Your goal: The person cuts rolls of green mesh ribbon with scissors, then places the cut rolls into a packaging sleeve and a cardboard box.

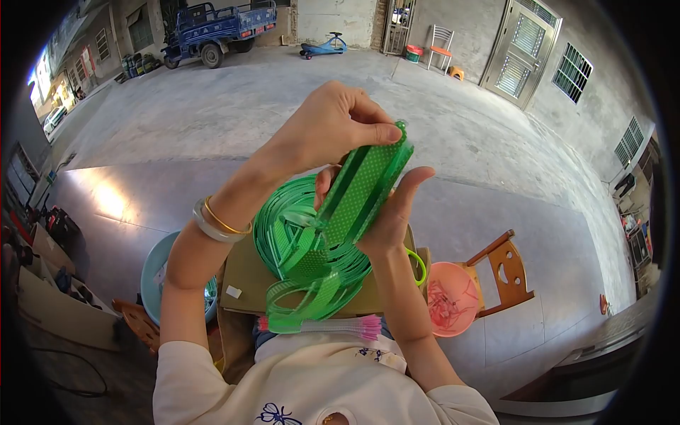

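A folded bundle of dotted green ribbon (360, 188) is held up at the middle of the view. My left hand (336, 124) pinches its top end between thumb and fingers, near a small green tip. From below, my right hand (386, 212) supports the bundle against its palm, thumb stretched out and some fingers behind the ribbon. Beneath lies a large coil of green ribbon (273, 230) on a brown board (241, 273), with loose loops toward my lap. Thin clear sticks with pink ends (354, 326) lie at the board's near edge.
Left of the board stands a light blue basin (152, 273); a pink basin (464, 283) with pink pieces is at the right, beside a wooden chair (506, 273). Green scissor-like handles (419, 265) show at the board's right edge. A blue three-wheeled truck (223, 28) stands far off.
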The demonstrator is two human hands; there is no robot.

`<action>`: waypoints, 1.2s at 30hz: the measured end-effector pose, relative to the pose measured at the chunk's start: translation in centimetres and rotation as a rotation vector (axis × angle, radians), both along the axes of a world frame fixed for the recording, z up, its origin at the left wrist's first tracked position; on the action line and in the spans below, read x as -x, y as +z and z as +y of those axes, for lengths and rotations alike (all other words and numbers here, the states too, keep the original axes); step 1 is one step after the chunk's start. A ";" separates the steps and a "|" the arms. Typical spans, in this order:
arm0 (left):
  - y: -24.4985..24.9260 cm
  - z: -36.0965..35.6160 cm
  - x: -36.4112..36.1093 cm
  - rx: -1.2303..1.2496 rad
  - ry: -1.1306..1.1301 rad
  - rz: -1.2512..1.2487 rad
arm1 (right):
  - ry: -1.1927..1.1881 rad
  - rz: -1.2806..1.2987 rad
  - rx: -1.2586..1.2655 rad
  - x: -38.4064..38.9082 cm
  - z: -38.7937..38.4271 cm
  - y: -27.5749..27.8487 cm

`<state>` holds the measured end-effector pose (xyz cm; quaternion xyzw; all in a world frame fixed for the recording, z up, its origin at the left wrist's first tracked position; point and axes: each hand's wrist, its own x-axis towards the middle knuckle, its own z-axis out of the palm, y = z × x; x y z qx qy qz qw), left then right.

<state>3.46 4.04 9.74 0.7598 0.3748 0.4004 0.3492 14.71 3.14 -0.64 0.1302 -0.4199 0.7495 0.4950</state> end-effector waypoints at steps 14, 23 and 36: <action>-9.4 -0.7 2.7 0.502 -0.258 -0.094 | -0.058 0.182 0.218 -4.0 3.2 -0.7; -8.7 -3.0 6.4 0.482 -0.203 0.062 | -0.247 0.204 0.281 -7.0 3.3 -1.7; -8.8 -2.8 5.4 0.049 -0.297 0.048 | -0.235 0.134 0.147 -5.8 0.8 -0.6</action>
